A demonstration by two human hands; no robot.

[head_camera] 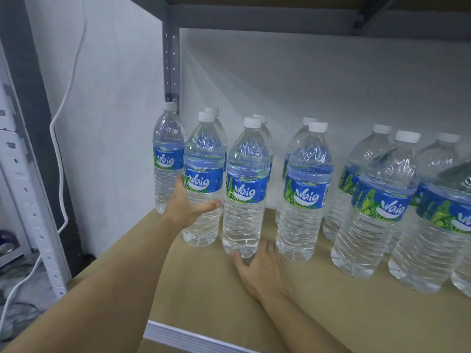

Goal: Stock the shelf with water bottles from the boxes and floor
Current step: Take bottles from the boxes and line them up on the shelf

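While both arms reach in over the shelf lip (178, 336), my right hand (260, 270) lies flat on the shelf board (198, 289). Fingers straight, holding nothing. Thumb tip sits at the base of the middle bottle (245, 200) and looks like it touches. Fingertips point into the gap between that one and the neighbour bottle (304, 200) just right of them.

Further in and up-left, my left hand (188, 207) grips the front-left bottle (202, 189) low on the body. Thumb curls across the front under the label; the other fingers are hidden behind. That bottle is upright, base on the board, just beside the middle bottle.

Past the left hand's knuckles, the corner bottle (168, 161) stands upright by the grey post (172, 59). Behind the front bottles, back-row caps (260, 117) show. Right of my right hand, more bottles (377, 200) run off frame, all capped white with blue labels.

Far left of my left arm, outside the rack, a white cable (63, 118) hangs down the wall.
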